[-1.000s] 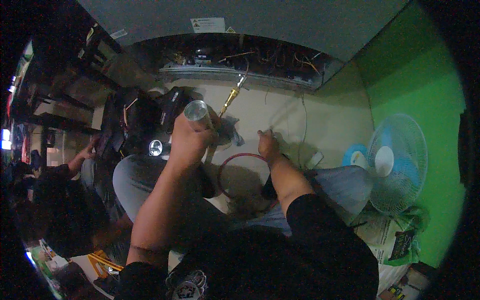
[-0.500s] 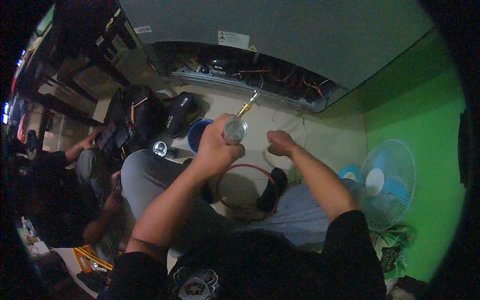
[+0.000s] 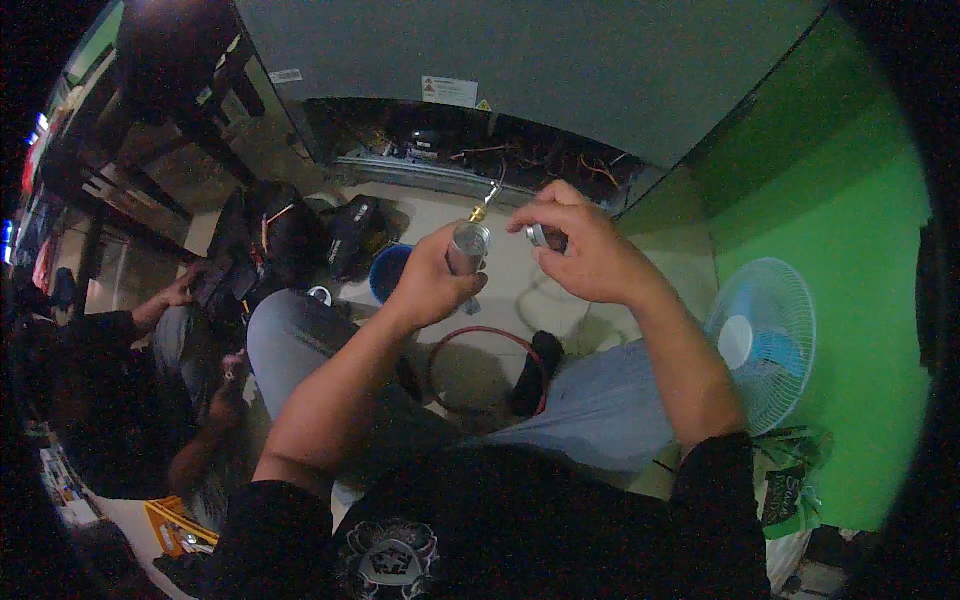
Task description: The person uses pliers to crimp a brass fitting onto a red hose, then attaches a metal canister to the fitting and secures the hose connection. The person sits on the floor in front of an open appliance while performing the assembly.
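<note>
Okay, the left hand [image 3: 432, 288] is gripping a metal-rimmed cylinder [image 3: 470, 240], fingers wrapping round its side, round end facing up toward the camera. The right hand [image 3: 595, 250] is hovering just beside it, thumb and index finger curving narrowly around a round metal piece [image 3: 537, 236]; cap or ring, can't tell. The two pieces are sitting apart, a small gap showing between them. Just beyond the left hand a brass fitting [image 3: 478, 213] is poking out, its thin silvery end pointing at the open base of a big grey appliance [image 3: 560, 80]; whether it's joining the cylinder, can't tell. Cylinder is staying above the tiled floor, between the person's knees and the appliance. A red hose [image 3: 480, 329] is looping on the floor below the hands. A blue bucket [image 3: 386, 277] is standing left of the left hand, a black bag [image 3: 355, 238] lying near it. A fan [image 3: 765, 345] is standing at right by the green wall [image 3: 830, 200]. A co-worker [image 3: 110, 400] is sitting at far left.
</note>
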A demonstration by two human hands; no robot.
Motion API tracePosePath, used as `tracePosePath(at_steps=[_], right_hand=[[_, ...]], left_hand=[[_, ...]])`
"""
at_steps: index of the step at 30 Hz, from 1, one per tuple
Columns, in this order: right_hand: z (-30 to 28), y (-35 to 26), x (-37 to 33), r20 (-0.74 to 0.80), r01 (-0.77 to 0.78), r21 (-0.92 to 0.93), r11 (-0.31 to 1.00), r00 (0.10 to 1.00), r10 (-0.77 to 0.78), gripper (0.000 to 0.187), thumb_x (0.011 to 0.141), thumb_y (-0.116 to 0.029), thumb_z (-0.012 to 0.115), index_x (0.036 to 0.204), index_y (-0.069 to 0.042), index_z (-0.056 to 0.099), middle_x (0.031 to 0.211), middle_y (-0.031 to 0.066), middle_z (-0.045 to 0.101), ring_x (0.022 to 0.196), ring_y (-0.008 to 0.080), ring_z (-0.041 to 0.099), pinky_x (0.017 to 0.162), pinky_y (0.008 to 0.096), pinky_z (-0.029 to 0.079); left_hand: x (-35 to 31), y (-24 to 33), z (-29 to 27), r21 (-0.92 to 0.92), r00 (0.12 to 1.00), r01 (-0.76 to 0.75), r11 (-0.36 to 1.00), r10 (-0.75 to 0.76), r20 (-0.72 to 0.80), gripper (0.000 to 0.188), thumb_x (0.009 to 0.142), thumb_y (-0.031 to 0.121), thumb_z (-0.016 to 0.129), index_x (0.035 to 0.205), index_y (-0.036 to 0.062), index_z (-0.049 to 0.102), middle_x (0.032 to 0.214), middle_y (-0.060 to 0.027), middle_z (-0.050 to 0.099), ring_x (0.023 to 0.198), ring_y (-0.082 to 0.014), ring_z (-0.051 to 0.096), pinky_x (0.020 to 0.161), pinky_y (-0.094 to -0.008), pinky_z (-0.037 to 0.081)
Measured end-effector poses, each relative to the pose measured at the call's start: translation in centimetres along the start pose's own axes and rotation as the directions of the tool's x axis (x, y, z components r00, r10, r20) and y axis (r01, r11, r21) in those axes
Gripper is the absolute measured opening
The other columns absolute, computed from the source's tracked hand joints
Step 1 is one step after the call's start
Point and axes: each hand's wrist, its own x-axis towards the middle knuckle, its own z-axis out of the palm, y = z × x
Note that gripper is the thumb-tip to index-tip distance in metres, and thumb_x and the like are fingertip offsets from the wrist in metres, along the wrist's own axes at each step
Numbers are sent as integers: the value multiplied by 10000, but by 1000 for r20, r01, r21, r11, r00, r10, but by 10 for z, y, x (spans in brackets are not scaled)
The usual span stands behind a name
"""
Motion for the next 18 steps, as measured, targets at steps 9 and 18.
tracePosePath(at_steps=[9,18], right_hand=[[-17,-43,35,92,239,-81,968,968,-232,443,720,51,718,1153,-19,654,1133,151,645,1089,330,641,938,404,521],[-7,-47,38,185,246,-120,962,957,-222,458,688,59,715,1136,-14,653,1109,164,647,1068,368,633,926,431,518]], left_hand=[[7,-3,8,-27,995,-104,994,104,-7,374,746,26,809,1076,66,637,948,-9,685,878,-103,632,830,-306,523],[2,-1,12,9,994,-108,994,108,-23,377,719,42,799,1056,70,633,906,4,650,831,-119,589,785,-309,497]])
